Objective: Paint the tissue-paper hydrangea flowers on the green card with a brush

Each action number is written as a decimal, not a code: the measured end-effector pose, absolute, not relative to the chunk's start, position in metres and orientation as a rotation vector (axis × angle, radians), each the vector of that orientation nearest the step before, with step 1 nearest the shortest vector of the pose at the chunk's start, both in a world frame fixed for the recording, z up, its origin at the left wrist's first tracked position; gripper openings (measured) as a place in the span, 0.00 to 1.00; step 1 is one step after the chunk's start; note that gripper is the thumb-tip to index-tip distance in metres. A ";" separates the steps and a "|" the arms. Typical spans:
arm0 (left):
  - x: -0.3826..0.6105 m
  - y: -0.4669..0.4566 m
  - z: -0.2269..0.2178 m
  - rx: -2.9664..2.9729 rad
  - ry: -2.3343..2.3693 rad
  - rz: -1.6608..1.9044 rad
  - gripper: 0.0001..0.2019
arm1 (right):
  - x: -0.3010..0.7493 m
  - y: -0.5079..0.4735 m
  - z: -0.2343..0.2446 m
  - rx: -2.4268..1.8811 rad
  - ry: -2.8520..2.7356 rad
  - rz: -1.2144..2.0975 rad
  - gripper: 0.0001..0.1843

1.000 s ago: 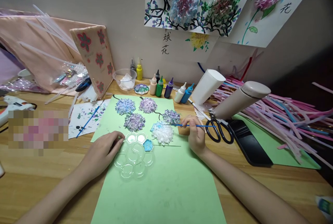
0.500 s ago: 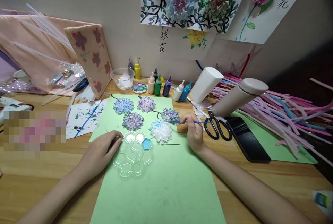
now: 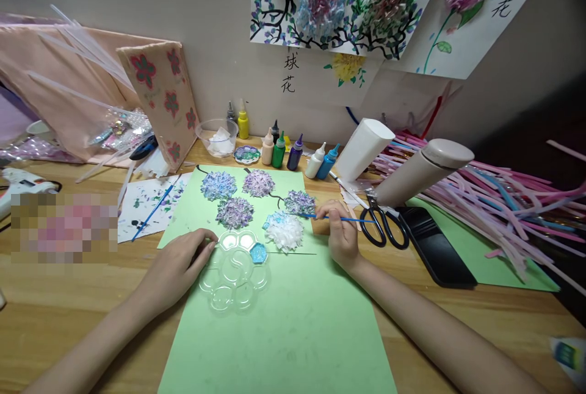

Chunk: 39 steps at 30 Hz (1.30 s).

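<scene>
My right hand (image 3: pixel 341 235) pinches a thin blue paintbrush (image 3: pixel 357 219), held nearly level with its tip pointing left. The tip is close to the right upper edge of a mostly white ruffled flower (image 3: pixel 289 234) with light-blue dabs on its upper left. My left hand (image 3: pixel 185 260) lies at the left edge of a clear flower-shaped paint palette (image 3: pixel 237 267), fingers and thumb closed on its rim. One well of the palette holds blue paint (image 3: pixel 259 252). Several finished-looking purple and blue flowers (image 3: pixel 235 213) lie on the green paper (image 3: pixel 279 339) behind.
Paint bottles (image 3: pixel 295 153) and a plastic tub (image 3: pixel 216 138) line the wall. Black-handled scissors (image 3: pixel 383 226), a phone (image 3: pixel 437 247), a tumbler (image 3: pixel 423 171) and pipe cleaners (image 3: pixel 517 205) are at right. A second brush (image 3: pixel 155 208) rests on paint-spotted paper (image 3: pixel 130 208) at left.
The view has shifted slightly. The brush in my right hand tilts a little more, its handle end lower; my left hand stays at the palette.
</scene>
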<state>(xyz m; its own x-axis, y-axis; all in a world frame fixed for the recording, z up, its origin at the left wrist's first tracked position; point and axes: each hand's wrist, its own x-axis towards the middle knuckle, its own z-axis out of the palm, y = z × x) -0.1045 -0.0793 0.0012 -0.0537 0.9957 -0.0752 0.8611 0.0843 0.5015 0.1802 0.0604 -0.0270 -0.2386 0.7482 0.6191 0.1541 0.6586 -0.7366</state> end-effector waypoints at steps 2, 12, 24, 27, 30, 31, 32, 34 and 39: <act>-0.105 -0.080 0.001 1.829 1.971 0.458 0.16 | 0.180 0.060 -0.026 -0.738 -1.786 0.659 0.18; -0.105 -0.081 0.002 1.828 1.966 0.459 0.16 | 0.179 0.059 -0.024 -0.734 -1.821 0.639 0.17; -0.104 -0.080 0.003 1.834 1.974 0.459 0.16 | 0.179 0.059 -0.026 -0.765 -1.854 0.651 0.17; -0.103 -0.080 0.003 1.834 1.968 0.458 0.17 | 0.179 0.059 -0.026 -0.757 -1.874 0.660 0.17; -0.103 -0.079 0.003 1.843 1.972 0.455 0.17 | 0.180 0.059 -0.026 -0.802 -1.915 0.671 0.17; -0.103 -0.079 0.003 1.848 1.972 0.455 0.17 | 0.180 0.059 -0.026 -0.817 -1.901 0.671 0.16; -0.103 -0.079 0.003 1.853 1.971 0.456 0.17 | 0.180 0.060 -0.026 -0.822 -1.875 0.669 0.16; -0.104 -0.079 0.003 1.863 1.971 0.454 0.17 | 0.180 0.060 -0.026 -0.795 -1.804 0.657 0.16; -0.103 -0.080 0.003 1.886 1.995 0.455 0.16 | 0.176 0.048 -0.026 -0.685 -1.659 0.651 0.13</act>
<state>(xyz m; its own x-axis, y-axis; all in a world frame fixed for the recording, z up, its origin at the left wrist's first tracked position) -0.1035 -0.0796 0.0028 -0.0468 0.9982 -0.0373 0.8831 0.0588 0.4654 0.1761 0.0483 -0.0257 -0.1607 0.7369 0.6566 0.0939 0.6736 -0.7331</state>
